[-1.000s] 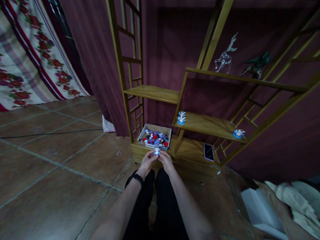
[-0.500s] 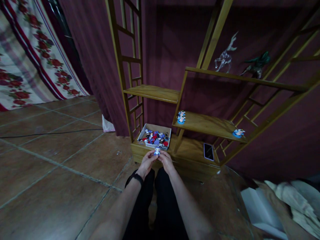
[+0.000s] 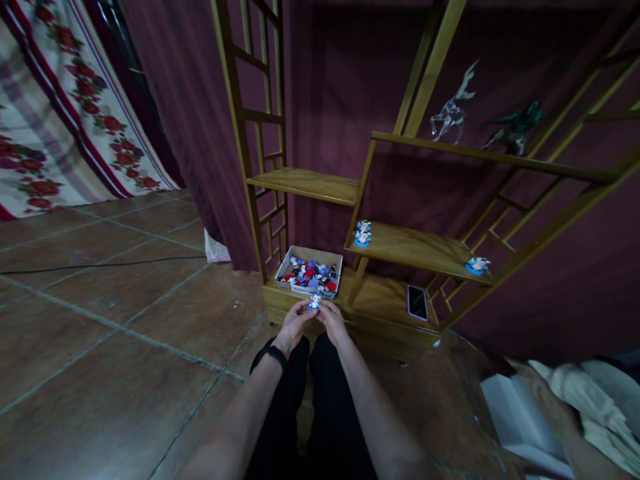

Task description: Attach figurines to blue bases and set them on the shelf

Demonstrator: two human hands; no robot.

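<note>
Between my fingertips is a small white and blue-purple toy figurine (image 3: 315, 302), upright and just in front of a cardboard box. My left hand (image 3: 296, 321) pinches it from the left side. From the right, my right hand (image 3: 331, 317) closes on it too. Behind it, the open box (image 3: 295, 253) sits on the low wooden cabinet, filled with a jumble of red, purple, white and black figurines (image 3: 310, 273). Two figurines on blue bases (image 3: 363, 238) stand at the left end of the middle shelf. Another figurine (image 3: 477, 265) is at that shelf's right end.
A wooden display shelf (image 3: 305, 183) rises ahead. A phone (image 3: 417, 303) lies on the cabinet top. Higher up stand a clear deer ornament (image 3: 451, 113) and a dark green ornament (image 3: 517, 127). A white box (image 3: 525, 420) lies on the floor at right; a black cable (image 3: 100, 266) crosses the tiles at left.
The figurine has turned slightly between my fingers. My hands stay in nearly the same place, and the shelf and box are unchanged.
</note>
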